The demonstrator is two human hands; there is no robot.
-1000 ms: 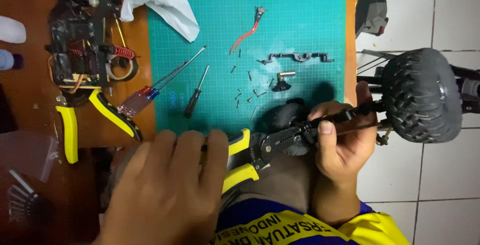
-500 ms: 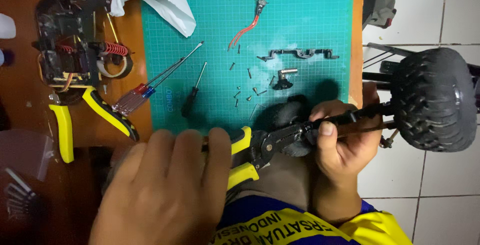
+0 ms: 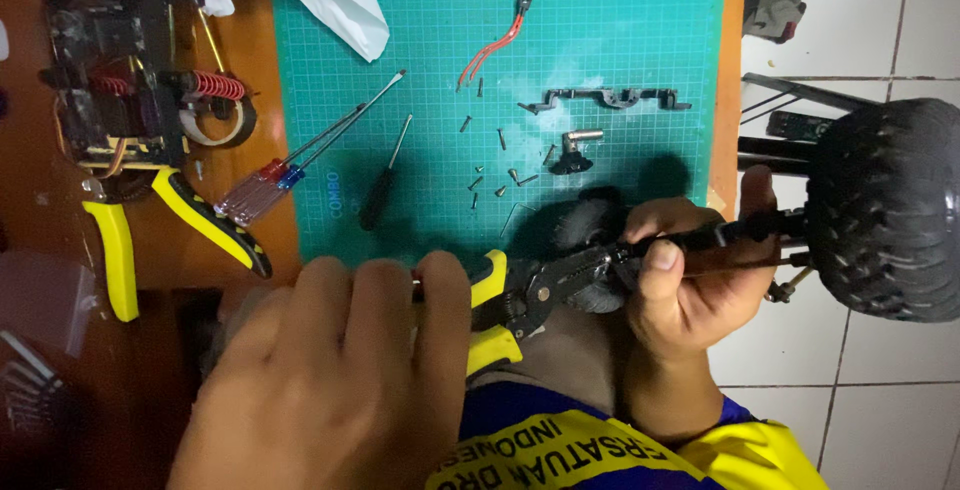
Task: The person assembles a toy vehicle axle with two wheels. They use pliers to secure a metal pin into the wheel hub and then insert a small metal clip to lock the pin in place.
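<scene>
Left hand (image 3: 330,380): grip closed around the yellow-handled pliers (image 3: 520,295); the plier nose bites a black axle rod (image 3: 700,242) just beyond the grip. Right hand (image 3: 690,280): grip closed on that same rod, thumb on top, beside the plier nose. The rod runs outward from this grip to a large knobby tyre (image 3: 885,210). Above both grips, on the green cutting mat (image 3: 600,30) on the counter: loose screws (image 3: 500,165), screwdrivers (image 3: 300,160), and a black bracket (image 3: 610,100).
</scene>
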